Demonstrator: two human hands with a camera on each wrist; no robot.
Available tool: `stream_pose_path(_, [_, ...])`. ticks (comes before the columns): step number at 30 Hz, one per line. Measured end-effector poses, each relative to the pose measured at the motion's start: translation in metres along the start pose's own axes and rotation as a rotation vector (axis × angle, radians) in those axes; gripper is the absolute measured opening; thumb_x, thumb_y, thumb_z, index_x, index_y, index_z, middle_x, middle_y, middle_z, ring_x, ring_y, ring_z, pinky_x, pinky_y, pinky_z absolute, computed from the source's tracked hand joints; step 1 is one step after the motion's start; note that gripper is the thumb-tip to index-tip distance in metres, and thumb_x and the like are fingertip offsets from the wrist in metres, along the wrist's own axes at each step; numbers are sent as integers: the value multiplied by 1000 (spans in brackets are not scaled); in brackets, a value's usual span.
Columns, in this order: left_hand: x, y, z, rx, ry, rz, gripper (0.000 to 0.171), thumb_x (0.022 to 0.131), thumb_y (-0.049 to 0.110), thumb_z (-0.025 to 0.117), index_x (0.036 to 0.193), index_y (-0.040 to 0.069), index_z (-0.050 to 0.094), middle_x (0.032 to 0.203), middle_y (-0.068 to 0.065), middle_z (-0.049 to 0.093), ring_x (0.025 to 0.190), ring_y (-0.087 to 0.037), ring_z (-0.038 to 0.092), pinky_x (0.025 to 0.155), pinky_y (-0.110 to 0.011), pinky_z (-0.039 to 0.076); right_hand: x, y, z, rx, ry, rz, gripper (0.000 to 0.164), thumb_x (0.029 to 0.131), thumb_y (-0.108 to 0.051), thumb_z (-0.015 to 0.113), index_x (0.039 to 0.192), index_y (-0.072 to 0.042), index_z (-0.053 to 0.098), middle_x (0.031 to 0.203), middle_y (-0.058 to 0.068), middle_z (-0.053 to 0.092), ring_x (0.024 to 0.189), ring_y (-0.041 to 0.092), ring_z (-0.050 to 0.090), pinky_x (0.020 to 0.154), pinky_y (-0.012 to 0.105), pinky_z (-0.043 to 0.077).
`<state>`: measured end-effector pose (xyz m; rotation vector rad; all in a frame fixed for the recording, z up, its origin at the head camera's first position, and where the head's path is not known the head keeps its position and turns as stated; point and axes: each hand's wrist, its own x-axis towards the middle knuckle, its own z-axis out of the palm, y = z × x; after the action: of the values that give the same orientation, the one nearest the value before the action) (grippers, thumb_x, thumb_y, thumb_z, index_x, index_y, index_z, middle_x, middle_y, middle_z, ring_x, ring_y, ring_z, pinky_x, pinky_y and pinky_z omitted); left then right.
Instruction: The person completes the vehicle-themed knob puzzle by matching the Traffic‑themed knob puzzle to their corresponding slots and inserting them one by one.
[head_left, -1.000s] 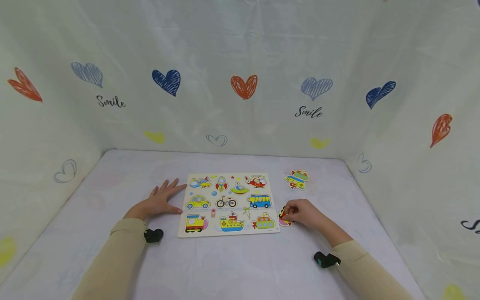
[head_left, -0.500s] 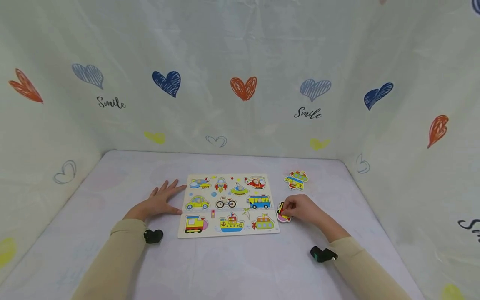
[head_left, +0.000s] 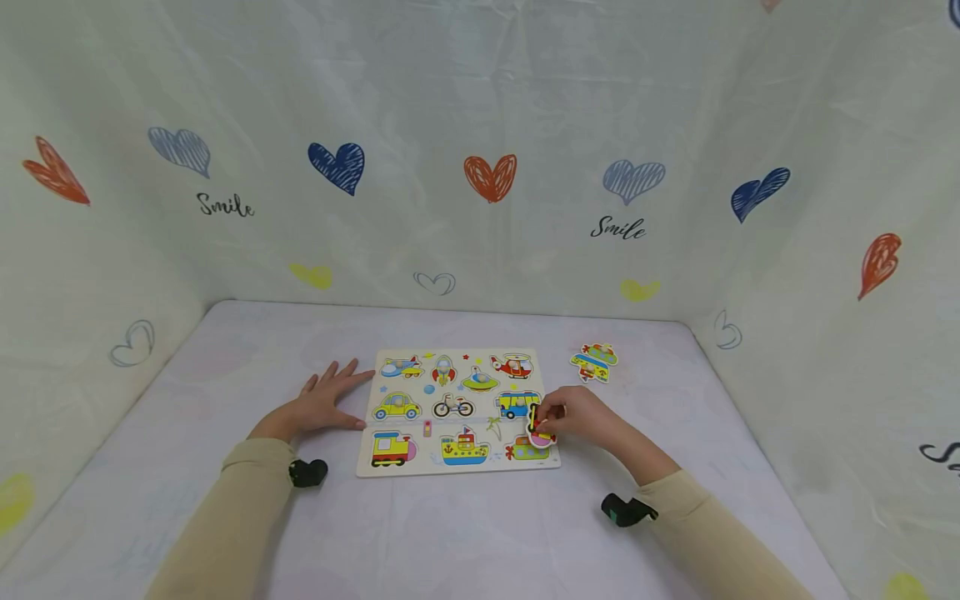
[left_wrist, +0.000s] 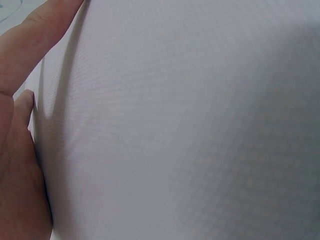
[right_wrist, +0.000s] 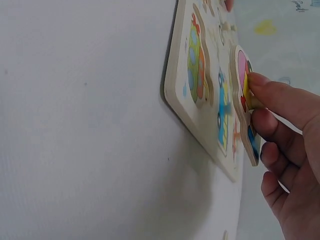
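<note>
Painted wood in yellow, red and pink, a train piece (head_left: 537, 435) sits at the fingertips of the right hand (head_left: 587, 414); a thumb and finger pinch its small knob (right_wrist: 256, 103), almost together, while the other fingers curl in close by. Directly beneath those fingertips lies the puzzle board (head_left: 429, 462), and the right wrist view shows a gap between it and the piece. Seen from the head, the train is turned on end, its pink part toward the person, covering some of the submarine picture (head_left: 520, 453) under the fingers. Just beyond them on the board is a blue and yellow bus piece (head_left: 514, 406). Past the right knuckles, off the board, a loose boat piece (head_left: 589, 367) and a submarine piece (head_left: 604, 353) lie overlapping on the table (head_left: 450, 542).

The left hand (head_left: 318, 402) lies palm down with its fingers spread wide, holding nothing; thumb and a fingertip meet the board's left edge. Nearest to that thumb on the board is a train picture (head_left: 390, 448), and a yellow car piece (head_left: 397, 406) lies level with the gap between thumb and fingers.
</note>
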<state>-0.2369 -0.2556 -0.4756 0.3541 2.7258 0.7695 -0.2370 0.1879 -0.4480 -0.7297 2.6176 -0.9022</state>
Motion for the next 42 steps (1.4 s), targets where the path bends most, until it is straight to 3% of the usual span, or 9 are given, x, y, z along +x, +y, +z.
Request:
stream_pose_path(10, [0, 2, -2, -17, -14, -7, 97, 74, 39, 83, 151, 9, 34, 159, -26, 6, 144, -47, -10, 111, -63, -11, 13, -17, 16, -34, -20, -58, 11, 81, -18, 80, 78, -19, 70, 72, -11, 58, 74, 12, 50, 63, 25, 45])
stream_pose_path(18, [3, 2, -1, -8, -12, -15, 97, 74, 38, 84, 151, 9, 34, 159, -26, 6, 144, -47, -10, 111, -63, -11, 22, -35, 25, 1, -48, -80, 9, 84, -17, 78, 80, -21, 71, 71, -10, 59, 68, 11, 53, 61, 27, 47])
stream_pose_path(32, [1, 3, 0, -9, -12, -21, 96, 74, 37, 84, 151, 9, 34, 159, -25, 6, 144, -46, -10, 111, -62, -11, 39, -64, 47, -9, -39, -237, 4, 83, -14, 79, 84, -17, 75, 79, -16, 63, 79, 8, 53, 72, 25, 48])
stream_pose_path(42, [0, 3, -1, -10, -6, -23, 95, 74, 34, 84, 151, 9, 34, 159, -25, 6, 144, -46, -10, 111, -62, -11, 50, -85, 61, 3, -36, -259, 5, 84, -17, 78, 87, -20, 76, 76, -16, 59, 78, 6, 53, 71, 23, 48])
